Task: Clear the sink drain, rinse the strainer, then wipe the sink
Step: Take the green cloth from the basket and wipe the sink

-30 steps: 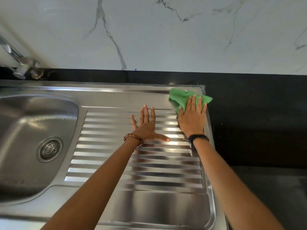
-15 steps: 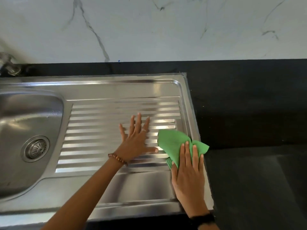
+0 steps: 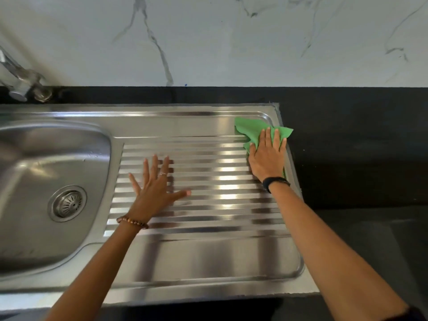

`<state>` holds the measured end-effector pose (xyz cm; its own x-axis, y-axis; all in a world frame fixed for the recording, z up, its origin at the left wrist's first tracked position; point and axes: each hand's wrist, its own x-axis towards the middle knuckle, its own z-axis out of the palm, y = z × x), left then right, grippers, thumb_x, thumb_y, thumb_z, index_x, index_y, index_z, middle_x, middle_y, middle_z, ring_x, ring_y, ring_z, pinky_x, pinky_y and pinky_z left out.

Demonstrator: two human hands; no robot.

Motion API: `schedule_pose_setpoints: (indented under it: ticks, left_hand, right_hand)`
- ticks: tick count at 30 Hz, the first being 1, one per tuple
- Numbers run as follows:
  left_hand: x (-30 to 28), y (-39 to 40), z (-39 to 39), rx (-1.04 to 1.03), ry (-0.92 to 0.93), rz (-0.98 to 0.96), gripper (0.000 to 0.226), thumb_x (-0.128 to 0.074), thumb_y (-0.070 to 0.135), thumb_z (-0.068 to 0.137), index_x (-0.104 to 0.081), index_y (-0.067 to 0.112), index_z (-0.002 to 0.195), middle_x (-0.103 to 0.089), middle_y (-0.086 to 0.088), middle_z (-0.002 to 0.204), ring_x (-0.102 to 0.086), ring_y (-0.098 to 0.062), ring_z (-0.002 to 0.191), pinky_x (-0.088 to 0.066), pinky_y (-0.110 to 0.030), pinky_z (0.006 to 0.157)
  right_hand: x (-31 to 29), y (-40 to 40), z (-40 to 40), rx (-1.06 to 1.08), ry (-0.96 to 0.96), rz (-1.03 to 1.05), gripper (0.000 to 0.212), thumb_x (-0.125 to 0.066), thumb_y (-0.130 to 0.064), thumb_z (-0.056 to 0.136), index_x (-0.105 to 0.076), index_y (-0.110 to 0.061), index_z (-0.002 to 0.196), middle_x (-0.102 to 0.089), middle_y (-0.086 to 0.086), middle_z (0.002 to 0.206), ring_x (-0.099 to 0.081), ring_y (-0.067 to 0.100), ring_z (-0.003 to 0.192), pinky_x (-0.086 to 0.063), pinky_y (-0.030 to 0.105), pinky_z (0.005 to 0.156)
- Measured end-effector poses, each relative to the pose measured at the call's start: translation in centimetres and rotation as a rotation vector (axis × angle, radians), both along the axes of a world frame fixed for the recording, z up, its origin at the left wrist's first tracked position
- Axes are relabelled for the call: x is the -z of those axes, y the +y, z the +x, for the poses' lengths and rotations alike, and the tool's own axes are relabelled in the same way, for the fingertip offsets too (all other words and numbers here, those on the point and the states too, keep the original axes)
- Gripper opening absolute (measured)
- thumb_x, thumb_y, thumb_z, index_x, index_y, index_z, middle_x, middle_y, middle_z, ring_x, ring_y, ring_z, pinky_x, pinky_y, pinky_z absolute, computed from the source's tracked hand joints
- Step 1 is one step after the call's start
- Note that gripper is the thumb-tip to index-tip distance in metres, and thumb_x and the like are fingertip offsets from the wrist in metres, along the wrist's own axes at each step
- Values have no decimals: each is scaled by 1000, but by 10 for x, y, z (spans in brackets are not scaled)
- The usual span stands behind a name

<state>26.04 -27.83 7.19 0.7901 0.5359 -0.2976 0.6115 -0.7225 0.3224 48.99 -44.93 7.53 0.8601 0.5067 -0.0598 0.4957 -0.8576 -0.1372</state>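
Observation:
A stainless steel sink has its bowl (image 3: 34, 163) at the left and a ribbed drainboard (image 3: 196, 251) to the right. The round strainer (image 3: 67, 203) sits in the drain of the bowl. My right hand (image 3: 267, 156) lies flat, pressing a green cloth (image 3: 251, 129) onto the drainboard's far right corner. Part of the cloth is hidden under the palm. My left hand (image 3: 155, 188) rests flat on the ribs near the middle, fingers spread, holding nothing.
A metal tap (image 3: 22, 82) stands at the back left. Black countertop (image 3: 359, 147) runs behind and to the right of the sink. A white marbled wall (image 3: 231, 38) rises behind it.
My right hand has slid the green cloth from the near right edge of the drainboard back up to its far right corner. The left hand has stayed on the ribs.

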Motion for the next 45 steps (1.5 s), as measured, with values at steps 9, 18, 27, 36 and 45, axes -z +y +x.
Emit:
schedule_pose_setpoints:
  ticks: [9, 18, 27, 36, 45]
  left_hand:
    - [4, 30, -52, -100, -71, -101, 123, -42, 78, 57, 16, 14, 144, 22, -9, 154, 20, -22, 142, 16, -50, 108]
    - [5, 41, -96, -69, 8, 10, 102, -44, 67, 77, 10, 13, 146, 17, -7, 156, 17, -19, 143, 18, -46, 109]
    - [0, 28, -102, -8, -62, 1, 97, -43, 68, 77, 6, 22, 146, 12, 1, 157, 18, -16, 143, 23, -48, 105]
    - [8, -15, -53, 164, 22, -124, 119, -52, 80, 59, 21, 35, 141, 31, 4, 150, 29, -23, 138, 25, -61, 99]
    - [11, 21, -96, -53, -76, -97, 127, -57, 77, 56, 17, 23, 144, 24, -5, 154, 21, -24, 142, 13, -60, 107]
  right_hand:
    - [3, 60, -63, 7, 8, 134, 53, -26, -29, 98, -25, -2, 143, -20, 14, 155, -5, 28, 146, 2, 50, 119]
    - [-1, 237, -200, -444, 143, 176, 49, -27, -28, 98, -31, -8, 143, -23, 11, 155, -11, 26, 145, 3, 44, 118]
    - [7, 220, -206, -557, 119, 85, 51, -22, -31, 100, -17, -13, 147, -16, 1, 158, -6, 19, 146, 5, 42, 118]
    - [-3, 46, -83, -120, 26, -13, 49, -24, -24, 98, -23, -12, 146, -15, 5, 158, -11, 27, 145, -2, 52, 117]
    - [-16, -20, -52, 140, 141, -12, 51, -20, -28, 99, -17, -11, 148, -11, 5, 158, -3, 27, 146, 3, 51, 117]
